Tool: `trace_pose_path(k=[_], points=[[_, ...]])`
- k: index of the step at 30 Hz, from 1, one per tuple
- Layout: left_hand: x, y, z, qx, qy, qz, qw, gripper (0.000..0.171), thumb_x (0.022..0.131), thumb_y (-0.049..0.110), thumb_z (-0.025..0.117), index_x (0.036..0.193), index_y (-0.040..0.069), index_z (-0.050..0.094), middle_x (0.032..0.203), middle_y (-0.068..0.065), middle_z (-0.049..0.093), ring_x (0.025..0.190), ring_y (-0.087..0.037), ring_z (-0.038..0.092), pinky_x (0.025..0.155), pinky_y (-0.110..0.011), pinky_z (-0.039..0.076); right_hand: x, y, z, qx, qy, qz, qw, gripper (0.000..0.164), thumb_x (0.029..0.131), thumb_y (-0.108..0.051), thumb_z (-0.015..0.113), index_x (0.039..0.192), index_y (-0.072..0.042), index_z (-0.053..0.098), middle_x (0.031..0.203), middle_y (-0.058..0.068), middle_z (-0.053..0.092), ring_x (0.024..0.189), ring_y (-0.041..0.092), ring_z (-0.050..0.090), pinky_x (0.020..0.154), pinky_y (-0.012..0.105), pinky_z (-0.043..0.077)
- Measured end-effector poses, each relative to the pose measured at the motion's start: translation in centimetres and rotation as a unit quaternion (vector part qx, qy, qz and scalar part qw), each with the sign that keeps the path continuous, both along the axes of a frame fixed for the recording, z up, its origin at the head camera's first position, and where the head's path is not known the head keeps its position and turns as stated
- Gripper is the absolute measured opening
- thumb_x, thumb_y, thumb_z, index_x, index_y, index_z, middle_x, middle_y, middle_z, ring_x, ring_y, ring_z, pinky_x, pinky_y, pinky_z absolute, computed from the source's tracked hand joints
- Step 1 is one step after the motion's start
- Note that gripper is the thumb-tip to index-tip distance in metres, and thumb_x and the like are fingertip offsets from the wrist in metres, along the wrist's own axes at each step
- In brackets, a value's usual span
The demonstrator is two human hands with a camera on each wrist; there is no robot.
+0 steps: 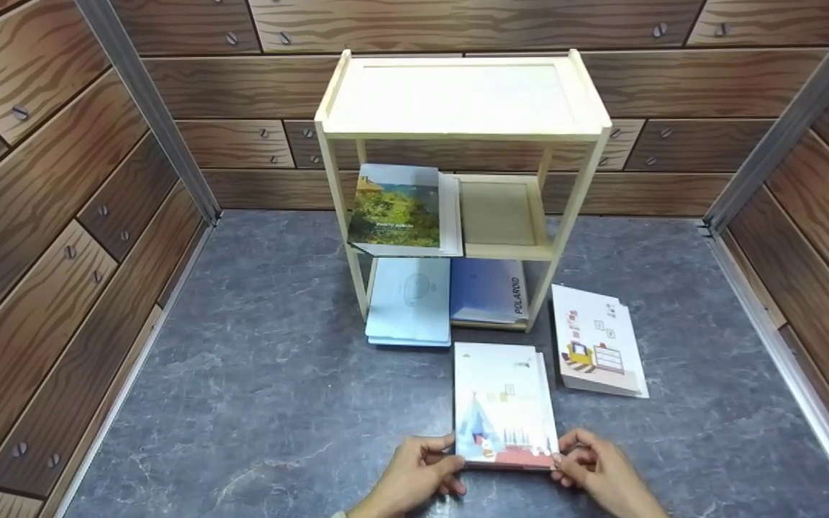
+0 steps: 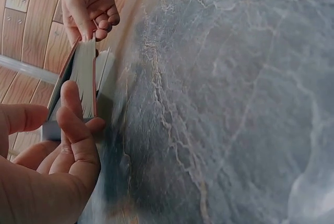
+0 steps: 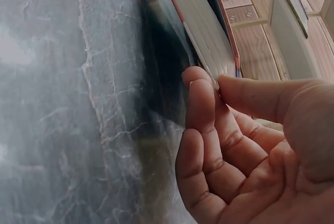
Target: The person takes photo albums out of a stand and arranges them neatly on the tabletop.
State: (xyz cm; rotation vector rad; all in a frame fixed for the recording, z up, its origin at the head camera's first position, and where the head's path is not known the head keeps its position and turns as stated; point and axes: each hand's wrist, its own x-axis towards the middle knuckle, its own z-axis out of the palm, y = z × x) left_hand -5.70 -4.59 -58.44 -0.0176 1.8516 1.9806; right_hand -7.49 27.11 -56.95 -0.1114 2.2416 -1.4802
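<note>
Book with tent cover (image 1: 502, 403) before a wooden shelf (image 1: 458, 97), near corners pinched by fingers of left hand (image 1: 416, 467) and right hand (image 1: 596, 467), pale-blue book (image 1: 409, 306) jutting from bottom tier, white book (image 1: 598, 342) rightward on marbled desk (image 1: 242, 388).

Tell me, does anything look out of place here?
Mildly, yes: on the bottom shelf, the light blue book juts past the front edge, unlike the dark blue POLAROID one beside it. The white book on the right also lies a little askew.
</note>
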Motion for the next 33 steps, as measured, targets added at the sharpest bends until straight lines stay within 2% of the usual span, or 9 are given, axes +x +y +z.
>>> trace_pose_path(k=[6, 11, 17, 25, 30, 33], points=[[-0.1, 0.3, 0.2, -0.011, -0.012, -0.008, 0.9998, 0.047, 0.099, 0.007, 0.074, 0.142, -0.008, 0.063, 0.09, -0.03, 0.078, 0.06, -0.008, 0.073, 0.051, -0.016, 0.05, 0.1, 0.4, -0.4, -0.004, 0.006, 0.003, 1.0, 0.022, 0.105, -0.013, 0.07, 0.107, 0.008, 0.062, 0.088, 0.017, 0.078, 0.075, 0.013, 0.075, 0.067, 0.027, 0.062], [-0.3, 0.6, 0.5, 0.001, -0.021, -0.008, 0.9998, 0.047, 0.099, 0.007, 0.074, 0.143, -0.007, 0.062, 0.096, -0.028, 0.08, 0.06, -0.007, 0.073, 0.05, -0.016, 0.05, 0.1, 0.6, -0.4, 0.01, 0.006, 0.001, 1.0, 0.023, 0.105, -0.015, 0.071, 0.106, 0.007, 0.064, 0.087, 0.014, 0.078, 0.075, 0.013, 0.074, 0.067, 0.026, 0.061], [-0.5, 0.8, 0.7, -0.009, -0.005, -0.012, 0.9999, 0.049, 0.099, 0.007, 0.076, 0.143, -0.007, 0.062, 0.094, -0.026, 0.08, 0.06, -0.008, 0.073, 0.05, -0.015, 0.05, -0.1, 0.9, -0.3, 0.037, 0.011, 0.0, 0.999, 0.024, 0.105, -0.018, 0.07, 0.107, 0.005, 0.067, 0.088, 0.01, 0.077, 0.075, 0.011, 0.072, 0.065, 0.024, 0.058], [-0.7, 1.0, 0.4, -0.035, 0.02, -0.016, 0.9991, 0.045, 0.098, 0.005, 0.076, 0.14, -0.006, 0.065, 0.091, -0.023, 0.08, 0.07, -0.027, 0.08, 0.053, -0.017, 0.051, -0.3, 0.8, -0.3, 0.102, 0.037, -0.019, 0.994, 0.023, 0.102, -0.019, 0.075, 0.105, 0.003, 0.074, 0.088, 0.004, 0.076, 0.072, 0.007, 0.064, 0.063, 0.022, 0.049], [-1.0, 1.1, 0.1, -0.05, 0.034, -0.013, 0.9981, 0.043, 0.097, 0.005, 0.077, 0.138, -0.004, 0.068, 0.084, -0.024, 0.078, 0.068, -0.029, 0.079, 0.055, -0.019, 0.053, -0.5, 0.4, -0.2, 0.143, 0.036, -0.043, 0.988, 0.025, 0.1, -0.022, 0.078, 0.105, 0.002, 0.079, 0.09, 0.005, 0.079, 0.076, 0.011, 0.067, 0.065, 0.023, 0.052], [-1.1, 1.1, -0.1, -0.054, 0.042, -0.011, 0.9976, 0.042, 0.097, 0.004, 0.077, 0.137, -0.004, 0.069, 0.086, -0.026, 0.079, 0.071, -0.037, 0.078, 0.057, -0.021, 0.055, -0.6, 0.1, 0.0, 0.164, 0.03, -0.061, 0.984, 0.027, 0.098, -0.024, 0.08, 0.106, 0.001, 0.081, 0.093, 0.007, 0.082, 0.079, 0.013, 0.071, 0.068, 0.025, 0.055]])
